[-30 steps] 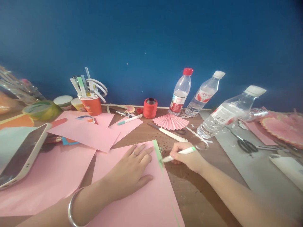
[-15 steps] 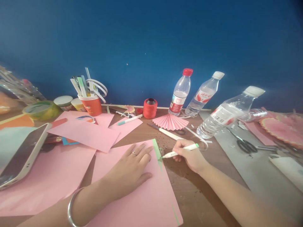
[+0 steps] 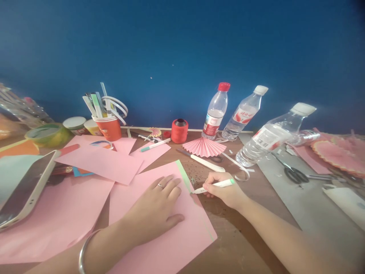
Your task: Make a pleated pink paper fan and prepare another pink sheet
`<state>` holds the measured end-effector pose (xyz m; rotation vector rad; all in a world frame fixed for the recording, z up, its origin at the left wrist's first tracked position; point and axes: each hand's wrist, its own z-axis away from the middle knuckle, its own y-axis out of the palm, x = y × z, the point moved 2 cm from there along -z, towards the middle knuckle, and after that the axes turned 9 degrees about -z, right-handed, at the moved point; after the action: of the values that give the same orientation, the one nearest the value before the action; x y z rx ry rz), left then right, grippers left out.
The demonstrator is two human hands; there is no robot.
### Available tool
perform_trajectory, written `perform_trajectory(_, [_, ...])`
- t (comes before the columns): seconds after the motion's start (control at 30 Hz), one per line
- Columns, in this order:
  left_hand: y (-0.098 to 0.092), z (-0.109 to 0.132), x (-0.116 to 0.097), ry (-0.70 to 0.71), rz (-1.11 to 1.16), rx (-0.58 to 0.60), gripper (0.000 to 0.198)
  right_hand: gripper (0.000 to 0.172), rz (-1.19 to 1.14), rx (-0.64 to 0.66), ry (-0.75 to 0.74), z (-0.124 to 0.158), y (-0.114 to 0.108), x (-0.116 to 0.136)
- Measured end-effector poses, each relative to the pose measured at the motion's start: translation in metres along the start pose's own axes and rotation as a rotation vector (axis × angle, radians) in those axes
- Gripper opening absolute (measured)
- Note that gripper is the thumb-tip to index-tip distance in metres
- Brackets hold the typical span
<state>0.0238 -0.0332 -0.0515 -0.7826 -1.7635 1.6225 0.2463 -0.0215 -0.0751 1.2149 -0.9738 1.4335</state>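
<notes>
My left hand (image 3: 159,205) lies flat on a pink sheet of paper (image 3: 171,251), fingers stretched out, a ring on one finger. In my right hand (image 3: 225,190) is a white marker (image 3: 218,185) with a green end, gripped like a pen. Its tip touches the sheet's right edge, where a green band (image 3: 184,176) runs along the upper part. A thinner green line shows near the lower right corner. Just beyond the right hand lies a white-handled knife (image 3: 207,163), with a pleated pink paper fan (image 3: 204,147) behind it.
Three water bottles (image 3: 215,114) stand at the back right. A red thread spool (image 3: 179,131) and an orange cup of markers (image 3: 108,128) stand along the wall. Scissors (image 3: 295,175) lie on a grey sheet at right; a phone (image 3: 28,186) rests on pink paper at left.
The pink sheet has turned a little, its lower right corner moving up. The marker tip has shifted slightly down the right edge, and the right hand has moved with it.
</notes>
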Motion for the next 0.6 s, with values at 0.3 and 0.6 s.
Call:
perform_trajectory(0.3, [0.0065, 0.0034, 0.0016, 0.002, 0.023, -0.037, 0.035, 0.015, 0.126, -0.02, -0.104, -0.0001, -0.0026, -0.0044])
perform_trajectory(0.6, [0.0058, 0.0024, 0.0022, 0.0, 0.037, -0.046, 0.034, 0.021, 0.1, 0.016, -0.014, -0.0005, -0.0014, 0.0011])
